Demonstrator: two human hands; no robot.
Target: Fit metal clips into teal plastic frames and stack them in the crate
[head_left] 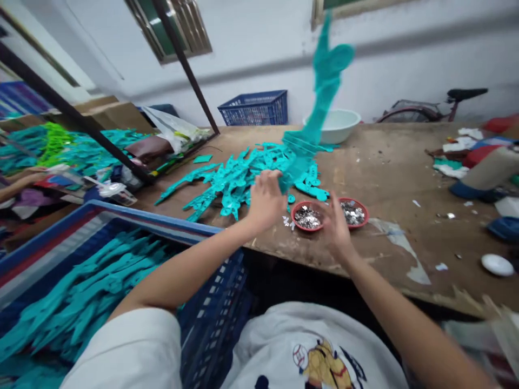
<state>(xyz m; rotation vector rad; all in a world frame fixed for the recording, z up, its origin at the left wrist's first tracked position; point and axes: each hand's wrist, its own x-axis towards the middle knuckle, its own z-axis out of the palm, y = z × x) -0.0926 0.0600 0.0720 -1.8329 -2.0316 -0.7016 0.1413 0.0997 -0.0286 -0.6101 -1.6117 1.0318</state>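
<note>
My left hand point(265, 200) is closed round the lower end of a long teal plastic piece point(320, 102) that stands upright and blurred above the table. A heap of similar teal pieces point(239, 175) lies just behind that hand. My right hand point(335, 224) rests by two small red dishes point(307, 216) point(353, 212) filled with tiny silver parts. Its fingers are curled at the dishes, and I cannot make out whether they hold anything.
A blue crate point(81, 292) full of teal pieces stands at my lower left. On the worn wooden table point(389, 173) are a white bowl point(334, 124), a blue basket point(254, 108), cloth scraps at right and a small white lid point(497, 265). A bicycle point(430, 108) leans at the back wall.
</note>
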